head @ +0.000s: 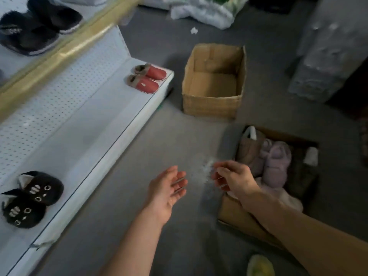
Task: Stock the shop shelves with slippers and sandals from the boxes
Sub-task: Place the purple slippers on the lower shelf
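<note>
Below, on the grey, matte floor [139, 176], the left hand [166, 193] hangs palm-up with its grip wide and holding nothing. The right hand [232, 177] hovers over the near box's edge, fingers curled loosely around a blurred, whitish, crinkly scrap [208, 169] that may be thin plastic; whether it is truly pinched I cannot tell.

That near box [235, 216], of brown corrugated card, is partly covered by the right forearm. It holds soft, plush lilac slippers [275, 164], a brownish padded piece, and something white in the dark far corner, too dim to name. A second, empty box [213, 80] stands open farther off, its walls creased and slightly bowed.

At left, the white metal shelf [95, 124] has a perforated back panel. On it sit smooth red slippers [147, 77] with fuzzy tan lining and a small pale tag whose writing is unreadable, and fluffy black cat slippers [31, 198] with ears and stitched white face marks. Above, past a glossy gold rail, furry black slippers [37, 22] rest on an upper shelf, cut off by the frame edge.

Crumpled white plastic bags [207, 10] lie at the top; a yellow-green fuzzy object at the bottom edge is cropped.
</note>
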